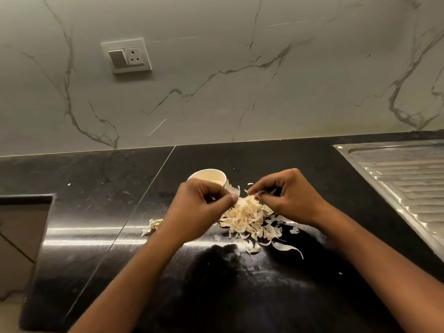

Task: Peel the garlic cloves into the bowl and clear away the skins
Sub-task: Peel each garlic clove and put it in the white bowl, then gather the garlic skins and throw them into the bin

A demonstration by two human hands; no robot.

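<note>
- Skins (245, 218) lie heaped on the counter (96, 212), bowl (207, 175) at their 11 o'clock.
- Right hand (292, 197) pinches a clove (252, 192), fingertips clamped; left hand (199, 203) curls thumb to forefinger, contents unclear.
- Strip husk over the heap; drop only bare garlic bowlward.

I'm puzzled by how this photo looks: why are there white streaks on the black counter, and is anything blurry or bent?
Head view: light glares off the polished countertop in bright bands, and off the steel drainboard. Head view: the left hand is softened by motion blur, the right hand is sharper. Head view: the wide lens slants the counter's back edge.
</note>
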